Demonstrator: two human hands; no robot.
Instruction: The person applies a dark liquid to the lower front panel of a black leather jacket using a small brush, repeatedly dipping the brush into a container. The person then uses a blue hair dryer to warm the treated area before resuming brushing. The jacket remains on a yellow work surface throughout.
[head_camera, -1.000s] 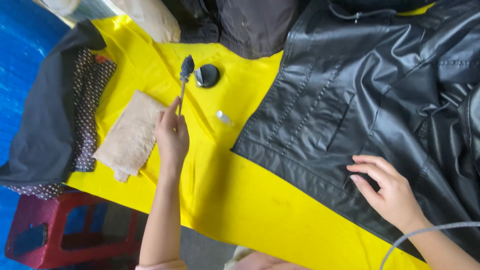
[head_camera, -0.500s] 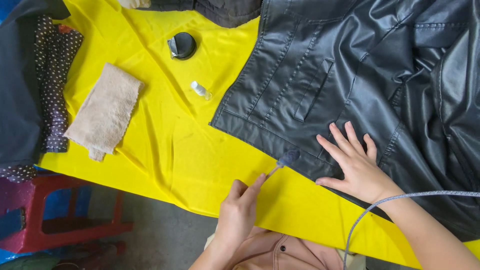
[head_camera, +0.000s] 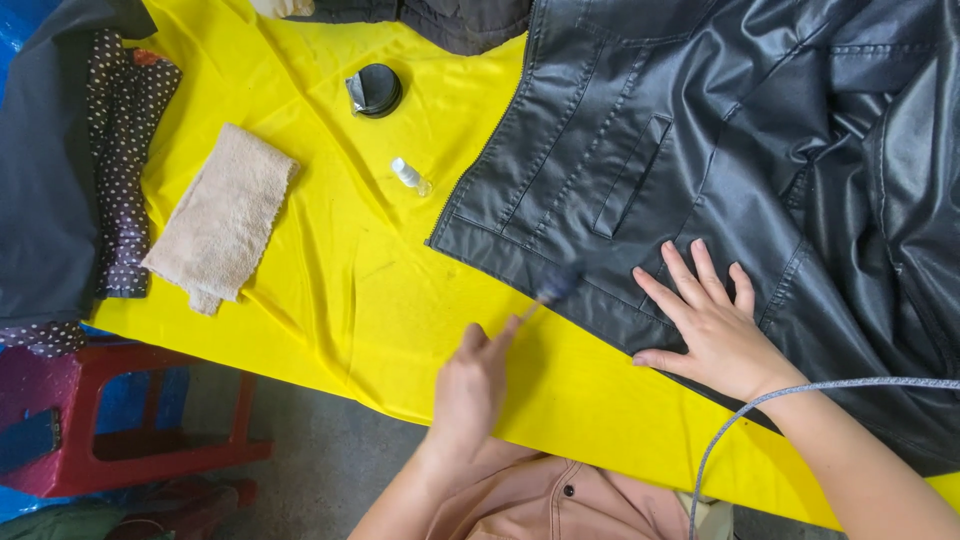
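While the left hand pinches a thin-handled brush, its blurred head sits on the hem of the black jacket, just left of the right hand. That hand lies flat, fingers spread wide, pressing the hem down. The jacket looks soft, glossy, probably slippery on the yellow cloth; best pinned near the seam. Far left of both hands: beige towel, round tin, small bottle.
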